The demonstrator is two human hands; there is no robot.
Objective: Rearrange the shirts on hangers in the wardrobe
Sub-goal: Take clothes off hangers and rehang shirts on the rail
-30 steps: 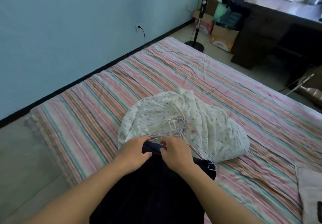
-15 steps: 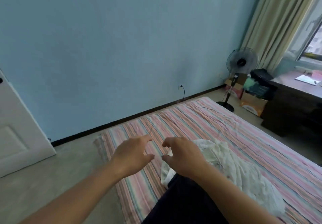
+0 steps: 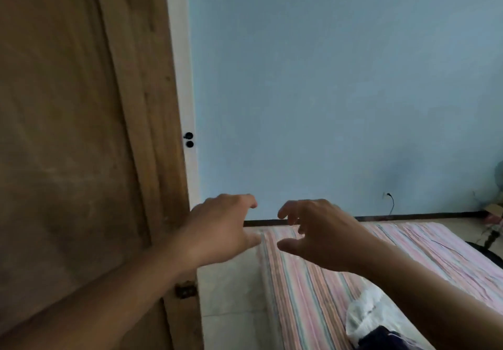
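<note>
Both hands empty, fingers loosely spread: left hand (image 3: pixel 220 230) just in front of the wooden wardrobe door (image 3: pixel 68 145), right hand (image 3: pixel 321 235) beside it, further from the door. White shirt (image 3: pixel 373 311) and dark garment (image 3: pixel 381 338) lie on the striped bed (image 3: pixel 313 295), well right of the door; long axis and pointing can't be told, mostly cropped. Risk, likely: shirts left behind, hangers tangling when grabbed together

The wooden wardrobe panel (image 3: pixel 68 132) runs off the left and top edges and is motion-blurred. The white garment (image 3: pixel 364 313) and the dark garment (image 3: pixel 381 337) on the bed (image 3: pixel 313 281) are mostly hidden behind the right forearm and cut by the bottom edge. At the right edge, what may be a fan (image 3: pixel 498 178) is cropped.
</note>
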